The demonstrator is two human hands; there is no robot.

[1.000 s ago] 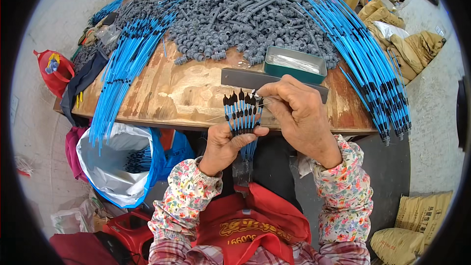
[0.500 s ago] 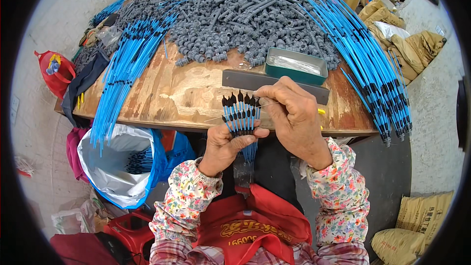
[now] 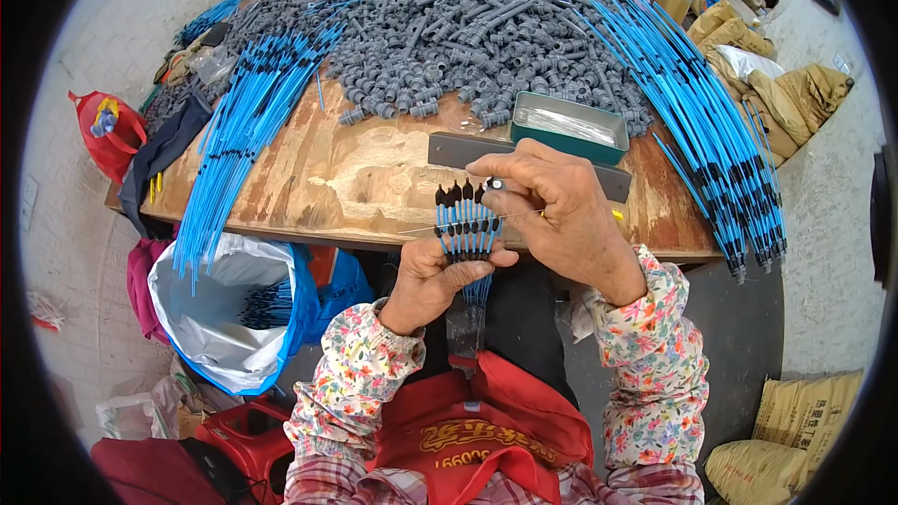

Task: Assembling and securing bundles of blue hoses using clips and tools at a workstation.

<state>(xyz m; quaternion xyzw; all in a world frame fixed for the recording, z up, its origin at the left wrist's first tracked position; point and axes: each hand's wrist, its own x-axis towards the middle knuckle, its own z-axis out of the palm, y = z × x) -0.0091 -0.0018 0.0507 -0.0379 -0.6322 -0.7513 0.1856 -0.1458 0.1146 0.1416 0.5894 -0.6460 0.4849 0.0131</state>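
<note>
My left hand (image 3: 432,279) grips a fanned row of thin blue tubes (image 3: 468,229) with black tips and black collars, held upright near the table's front edge. The tubes' lower ends hang below my fingers. A thin, straight, wire-like strand (image 3: 421,230) crosses the row and runs toward my right hand (image 3: 559,210). That hand is closed beside the row, its thumb and forefinger pinching a small dark piece with a pale round end (image 3: 496,184) at the rightmost tips. Whether the fingers also grip the strand is hard to make out.
A heap of grey plastic fittings (image 3: 486,37) covers the table's far side. Bundles of blue tubes (image 3: 238,145) lie left and right. A green tin (image 3: 571,126) of thin pale sticks stands behind a dark bar (image 3: 458,149). At lower left is an open lined bag (image 3: 201,318).
My right fingers have lifted slightly and now show a small pale-ended piece at the tips. The row of tubes has shifted slightly right.
</note>
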